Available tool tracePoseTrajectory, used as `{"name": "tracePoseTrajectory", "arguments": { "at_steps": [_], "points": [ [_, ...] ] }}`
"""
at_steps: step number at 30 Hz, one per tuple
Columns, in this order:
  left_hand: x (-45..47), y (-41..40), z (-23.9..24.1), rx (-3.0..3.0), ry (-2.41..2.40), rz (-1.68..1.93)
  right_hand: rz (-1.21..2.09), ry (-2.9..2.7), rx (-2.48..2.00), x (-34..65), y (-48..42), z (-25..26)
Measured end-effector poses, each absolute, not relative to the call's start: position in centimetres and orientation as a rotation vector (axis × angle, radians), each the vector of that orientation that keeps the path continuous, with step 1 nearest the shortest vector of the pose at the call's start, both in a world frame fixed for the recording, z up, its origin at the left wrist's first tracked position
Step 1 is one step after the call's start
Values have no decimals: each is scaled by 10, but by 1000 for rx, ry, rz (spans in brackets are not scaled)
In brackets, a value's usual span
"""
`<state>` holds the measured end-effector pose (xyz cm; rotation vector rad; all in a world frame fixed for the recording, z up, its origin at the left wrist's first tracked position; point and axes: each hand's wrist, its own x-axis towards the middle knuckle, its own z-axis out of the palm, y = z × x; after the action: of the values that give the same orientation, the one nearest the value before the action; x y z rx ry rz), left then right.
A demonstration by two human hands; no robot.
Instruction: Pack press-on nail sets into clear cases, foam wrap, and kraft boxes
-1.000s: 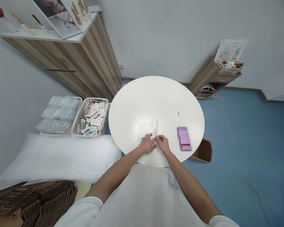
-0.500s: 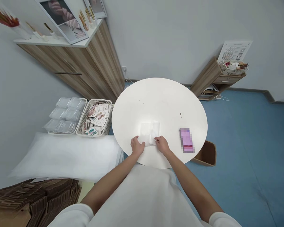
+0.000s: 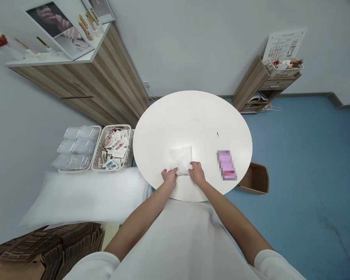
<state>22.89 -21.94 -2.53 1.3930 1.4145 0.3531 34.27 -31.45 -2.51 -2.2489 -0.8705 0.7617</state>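
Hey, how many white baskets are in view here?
3: the left basket with clear plastic boxes, the middle basket with printed cards, and the right basket atop the small cabinet. Others may be hidden.

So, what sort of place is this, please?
Perhaps a small packing room for nail products: cards that seem to show nails fill a basket, white sheets lie in a stack, and brown cardboard is piled nearby.
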Motion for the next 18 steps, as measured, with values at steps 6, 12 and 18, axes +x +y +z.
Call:
{"name": "tracePoseTrajectory", "arguments": {
  "at_steps": [6, 12, 18],
  "points": [
    [225, -213, -4, 1312, 1340, 235, 793, -870, -2312, 347, -310, -25],
    [243, -218, 5, 1671, 1200, 98, 827, -952, -2316, 345, -305, -26],
    [252, -228, -1, 1587, 1025, 23, 864, -951, -2244, 347, -307, -22]
  ]
}}
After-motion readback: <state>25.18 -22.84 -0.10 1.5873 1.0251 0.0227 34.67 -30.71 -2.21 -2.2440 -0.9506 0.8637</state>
